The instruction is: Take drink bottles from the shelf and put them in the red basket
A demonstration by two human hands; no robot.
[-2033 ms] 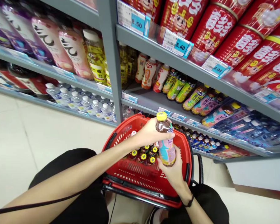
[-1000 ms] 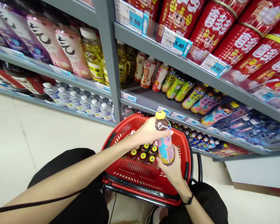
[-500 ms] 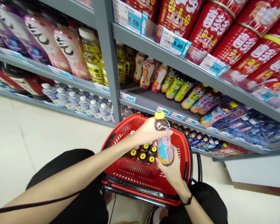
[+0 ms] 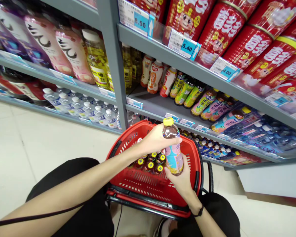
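Both my hands hold one bottle with a yellow cap, dark drink and a pink and blue label, tilted slightly above a red basket. My left hand wraps round its upper part, the thumb across the label's top. Lower down, my right hand grips the bottle's base, with a black band at the wrist. Inside the basket, partly hidden by my left arm, stand several bottles with yellow caps.
Shelves of drinks rise beyond the basket, with red cans above and small bottles below. Water bottles stand at the lower left. The basket's black handle sticks out at its right, between my knees.
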